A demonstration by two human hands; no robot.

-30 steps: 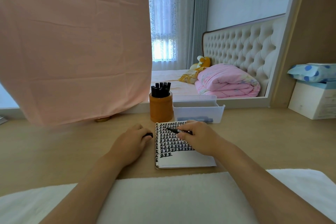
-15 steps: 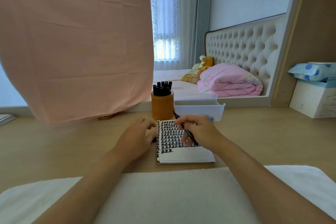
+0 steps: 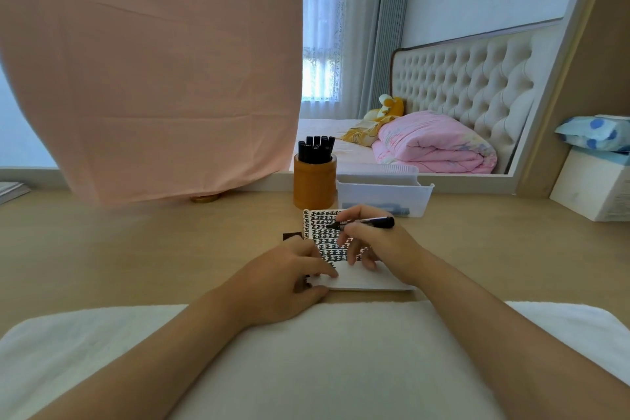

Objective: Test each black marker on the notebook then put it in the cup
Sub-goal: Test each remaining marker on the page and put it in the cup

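The black marker [image 3: 366, 222] lay almost level in the centre of the frame, its tip pointing left over the top rows of the notebook [image 3: 362, 280]. The right hand [image 3: 379, 245] pinched it between thumb and fingertips, a narrow writing grip likely chosen to bring the tip down for a test stroke. Whether the tip touched paper could not be told.

The page was mostly filled with rows of black marks, so only the lower strip remained white for more tests. The left hand [image 3: 285, 280] rested its fingers on the lower left corner of the notebook, seemingly to pin it against the pull of the pen. A dark bit showed between its fingers and thumb, so its grip could not be told.

Just above the notebook stood the orange cup [image 3: 314, 185], already packed with capped markers [image 3: 315, 149] and within easy reach. A clear tray [image 3: 421, 194] sat to its right on the wooden surface [image 3: 143, 249].
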